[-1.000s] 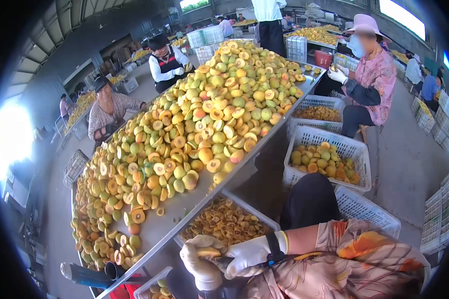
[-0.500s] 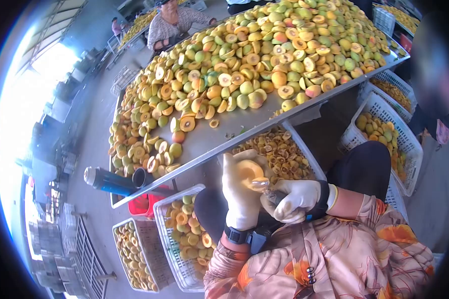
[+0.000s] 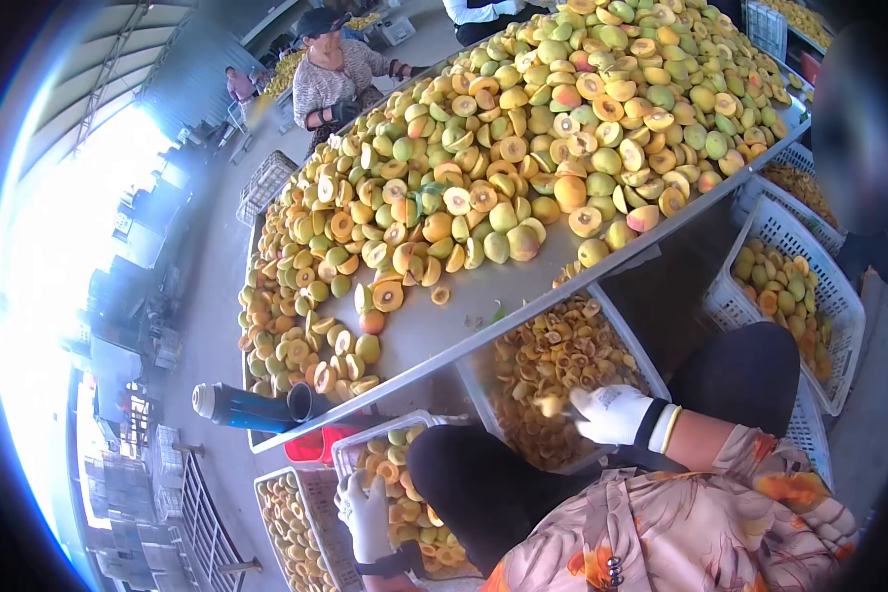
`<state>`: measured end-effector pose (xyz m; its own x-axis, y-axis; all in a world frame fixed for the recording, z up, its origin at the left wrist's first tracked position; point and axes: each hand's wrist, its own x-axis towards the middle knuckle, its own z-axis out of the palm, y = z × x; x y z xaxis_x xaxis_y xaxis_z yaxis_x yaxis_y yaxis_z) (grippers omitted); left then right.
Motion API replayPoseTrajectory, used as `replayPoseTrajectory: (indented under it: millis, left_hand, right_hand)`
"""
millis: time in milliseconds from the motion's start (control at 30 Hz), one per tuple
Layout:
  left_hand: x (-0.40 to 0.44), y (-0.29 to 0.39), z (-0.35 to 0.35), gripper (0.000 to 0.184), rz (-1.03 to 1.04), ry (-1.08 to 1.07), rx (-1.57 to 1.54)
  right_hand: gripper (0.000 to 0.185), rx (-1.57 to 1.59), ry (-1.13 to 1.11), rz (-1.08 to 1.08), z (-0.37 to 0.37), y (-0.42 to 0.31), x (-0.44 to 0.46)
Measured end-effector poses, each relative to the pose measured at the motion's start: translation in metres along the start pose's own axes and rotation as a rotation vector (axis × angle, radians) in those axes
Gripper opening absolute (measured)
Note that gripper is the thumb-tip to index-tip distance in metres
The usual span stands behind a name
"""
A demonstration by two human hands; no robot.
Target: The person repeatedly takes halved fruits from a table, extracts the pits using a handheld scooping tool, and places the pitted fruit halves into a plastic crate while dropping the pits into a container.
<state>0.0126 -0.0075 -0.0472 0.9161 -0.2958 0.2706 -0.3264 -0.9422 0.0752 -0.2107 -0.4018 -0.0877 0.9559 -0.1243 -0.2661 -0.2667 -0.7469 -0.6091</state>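
Observation:
My left hand (image 3: 367,518), in a white glove, is at the near side of the white crate (image 3: 343,456) of pitted peach halves (image 3: 405,483). Its fingers are apart and nothing shows in them. My right hand (image 3: 612,414), also gloved, is closed around a pitting spoon, mostly hidden and smeared by motion. A blurred pale yellow bit (image 3: 551,406) shows by the spoon's tip. Beneath that hand stands a bin of scooped-out peach pits and scraps (image 3: 562,345).
A metal table (image 3: 444,340) carries a large heap of halved peaches (image 3: 503,148). A blue thermos (image 3: 242,407) lies at its left corner, near a red container (image 3: 316,444). More filled crates (image 3: 844,335) stand right and left. A co-worker (image 3: 331,74) stands across the table.
My hands have parted. The left one has let go of the peach half and moved down-left to the crate; the right has moved up-right over the scrap bin with the spoon. The view has shifted.

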Motion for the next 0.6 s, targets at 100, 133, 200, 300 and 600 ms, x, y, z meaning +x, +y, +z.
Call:
replayPoseTrajectory:
  millis: [100,133,200,300,600]
  left_hand:
    - [0.073,0.048,-0.004,0.033,0.017,-0.115,-0.546]
    - [0.095,0.085,-0.015,0.033,0.046,-0.079,-0.547]
    - [0.145,0.127,-0.003,0.033,0.244,-0.031,-0.482]
    - [0.218,0.2,0.019,0.042,0.336,0.003,-0.473]
    - [0.316,0.26,0.128,0.044,0.325,-0.17,-0.126]
  right_hand:
    - [0.038,-0.047,-0.152,0.078,0.017,0.027,0.008]
    - [0.039,0.053,-0.168,0.14,-0.001,0.008,0.004]
    - [0.042,0.095,-0.143,0.132,-0.007,0.0,0.007]
    - [0.043,0.183,-0.135,0.126,-0.019,-0.01,0.007]
    - [0.05,0.228,-0.008,-0.013,0.037,0.02,0.02]
